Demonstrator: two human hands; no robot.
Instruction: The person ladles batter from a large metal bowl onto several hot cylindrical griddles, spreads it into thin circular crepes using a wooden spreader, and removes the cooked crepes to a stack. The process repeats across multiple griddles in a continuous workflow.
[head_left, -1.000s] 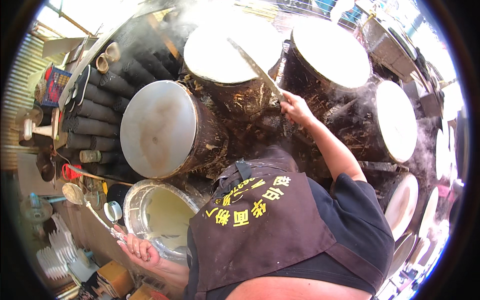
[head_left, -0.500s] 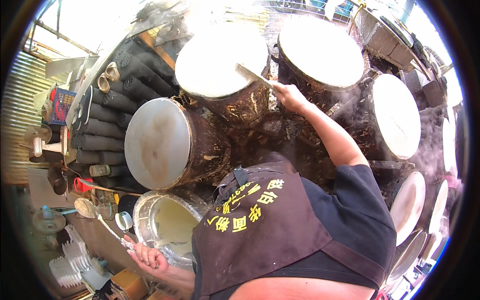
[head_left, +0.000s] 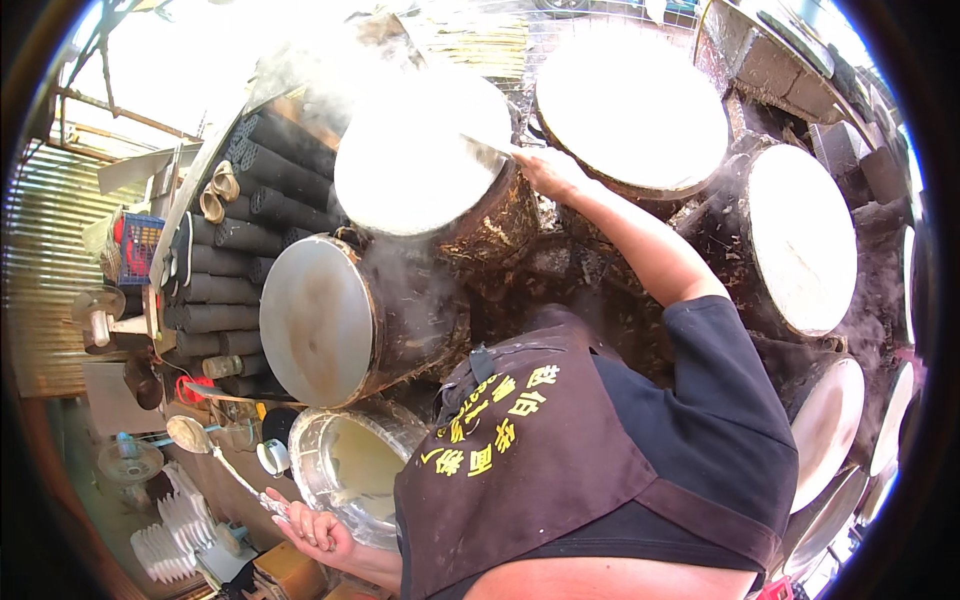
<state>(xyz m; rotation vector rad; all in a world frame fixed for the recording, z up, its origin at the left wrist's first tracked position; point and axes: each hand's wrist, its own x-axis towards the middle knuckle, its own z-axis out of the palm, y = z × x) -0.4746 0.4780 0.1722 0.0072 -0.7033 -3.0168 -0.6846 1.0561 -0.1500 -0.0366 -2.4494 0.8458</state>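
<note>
My left hand (head_left: 318, 530) is closed around the long handle of a ladle (head_left: 188, 434), whose pale-coated bowl points away to the left. Below the grey round griddle, a tub (head_left: 308, 462) of cream-coloured batter (head_left: 362, 458) stands beside that hand. My right arm reaches far forward. In its closed hand (head_left: 550, 172) is a flat scraper (head_left: 484, 152), its blade at the right part of a glaring white, round griddle top (head_left: 410, 160). Glare hides whether the blade touches the surface. A brown apron covers my front.
A bare grey griddle (head_left: 318, 320) stands at left, near stacked black cylindrical briquettes (head_left: 215, 288). More round drum-like stoves with white tops (head_left: 632, 110) curve along the right (head_left: 802, 240). Steam drifts between them. White stacked items (head_left: 175, 530) and a cardboard box (head_left: 290, 572) are at lower left.
The view has shifted, moving the stoves and tub within the picture. My right hand and scraper appear slightly further left. Both hands keep their holds.
</note>
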